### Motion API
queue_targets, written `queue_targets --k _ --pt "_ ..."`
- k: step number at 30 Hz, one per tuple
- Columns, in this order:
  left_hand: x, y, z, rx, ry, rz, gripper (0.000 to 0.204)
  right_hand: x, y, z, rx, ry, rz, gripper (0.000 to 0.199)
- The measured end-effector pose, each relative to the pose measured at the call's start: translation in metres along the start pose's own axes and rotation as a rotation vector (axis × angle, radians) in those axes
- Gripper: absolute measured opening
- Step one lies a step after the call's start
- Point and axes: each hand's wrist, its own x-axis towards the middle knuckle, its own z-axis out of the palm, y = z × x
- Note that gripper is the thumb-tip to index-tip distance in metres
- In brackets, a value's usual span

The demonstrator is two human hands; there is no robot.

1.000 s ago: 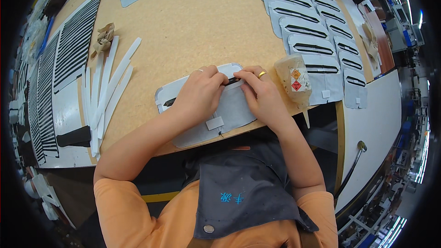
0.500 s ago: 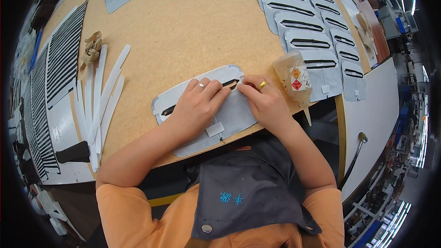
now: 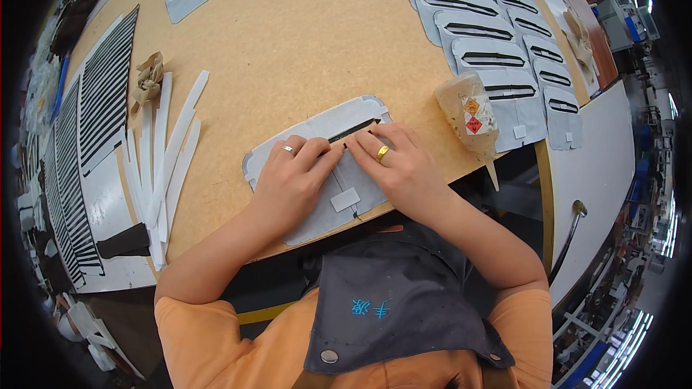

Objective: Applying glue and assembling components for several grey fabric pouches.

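A grey, round-cornered sheet piece (image 3: 324, 216) lies at the table's front edge, with a long slot edged by a black strip (image 3: 355, 131). My left hand (image 3: 292, 173) rests on the piece's left part, its fingers bent and closed at the strip's lower edge. Close beside it, my right hand (image 3: 400, 169) has its fingertips pinched together on the same black strip. The two hands' fingertips almost meet midway along the slot. A small white square tab (image 3: 344, 200) is on the piece below them. My hands cover the slot's left end and part of its lower edge.
A cloudy plastic glue bottle (image 3: 468, 119) with a pointed nozzle lies right of my hands. Rows of similar grey pieces (image 3: 490, 61) overlap at the right. White strips (image 3: 176, 151), crumpled brown paper (image 3: 148, 79) and black-striped sheets (image 3: 108, 90) lie left. Another grey piece (image 3: 191, 0) lies far back.
My right hand has moved left along the slot, from its right end to beside my left fingertips. More of the slot's right part shows. My left hand has shifted slightly left and down.
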Motion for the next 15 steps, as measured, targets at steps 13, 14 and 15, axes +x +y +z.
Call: queue_targets --k 13,14,15 --pt "0.01 0.008 -0.001 -0.27 0.038 -0.243 0.023 0.009 -0.003 0.011 0.477 0.068 0.252 0.021" --pt "0.005 0.004 -0.003 -0.315 0.03 -0.261 0.021 0.011 -0.003 0.011 0.48 0.066 0.253 0.021" --pt "0.003 0.001 -0.004 -0.361 0.022 -0.279 0.019 0.013 -0.001 0.009 0.452 0.018 0.219 0.02"
